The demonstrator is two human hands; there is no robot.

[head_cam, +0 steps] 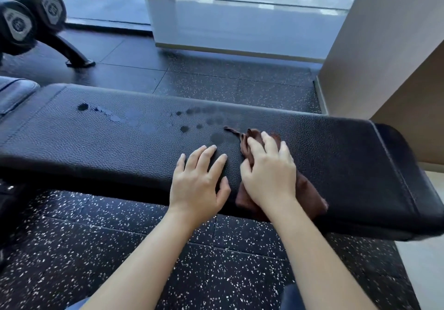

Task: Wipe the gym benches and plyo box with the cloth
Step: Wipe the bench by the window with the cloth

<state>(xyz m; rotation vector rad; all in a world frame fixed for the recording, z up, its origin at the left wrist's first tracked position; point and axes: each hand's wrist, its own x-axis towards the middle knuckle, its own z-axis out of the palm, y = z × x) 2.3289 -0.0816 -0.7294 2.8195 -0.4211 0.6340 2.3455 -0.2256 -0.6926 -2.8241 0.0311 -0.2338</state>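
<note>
- At six o'clock, nearest us, the black speckled floor (72,249) runs under both our bare forearms.
- Straight ahead at twelve o'clock, our left hand (199,180) lies flat on the bench (96,141), fingers straight and spread, holding nothing.
- Just beside it at one o'clock, our right hand (269,173) presses the brown cloth (310,194) onto the padding, fingers spread over it rather than closed round it (the fabric bunches up beyond the fingertips). The cloth's near corner hangs over the bench's front edge.
- The bench, black and pebbled, stretches from nine o'clock to three o'clock.
- Beyond our fingertips, towards eleven o'clock, wet spots (185,128) dot the padding and trail off leftward.
- Farthest away we see dumbbells (31,14) at ten o'clock, a glass panel (240,21) at twelve, and a beige wall (384,45) at two.
</note>
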